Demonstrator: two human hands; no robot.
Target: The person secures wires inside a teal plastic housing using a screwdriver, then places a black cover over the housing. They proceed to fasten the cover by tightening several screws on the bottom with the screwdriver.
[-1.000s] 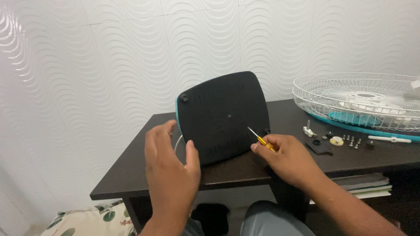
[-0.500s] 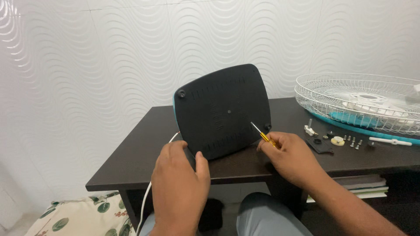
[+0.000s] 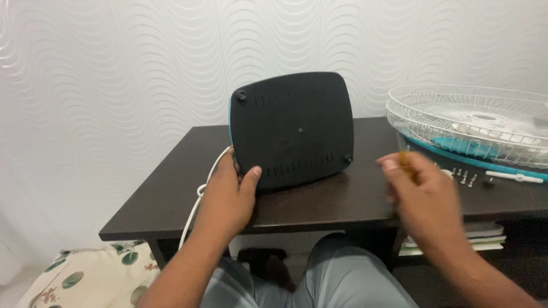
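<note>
A black fan base (image 3: 292, 128) with a teal edge stands upright on the dark table (image 3: 171, 188), its underside facing me. My left hand (image 3: 228, 197) grips its lower left corner, thumb on the black face. A white cord (image 3: 197, 197) runs down from that corner past the table edge. My right hand (image 3: 419, 191) is blurred, off to the right of the base and apart from it, closed on a small yellow-handled screwdriver (image 3: 404, 158) that points up.
A white wire fan guard (image 3: 474, 122) lies on a teal part at the table's right end. Several small screws (image 3: 463, 177) and a white pin (image 3: 514, 178) lie in front of it. Papers sit on a shelf under the table. A leaf-patterned cushion (image 3: 80, 274) lies on the floor.
My right hand pulled the screwdriver away from the base's lower right corner and moved right. My left hand closed on the base's lower left corner, and the base stands more upright.
</note>
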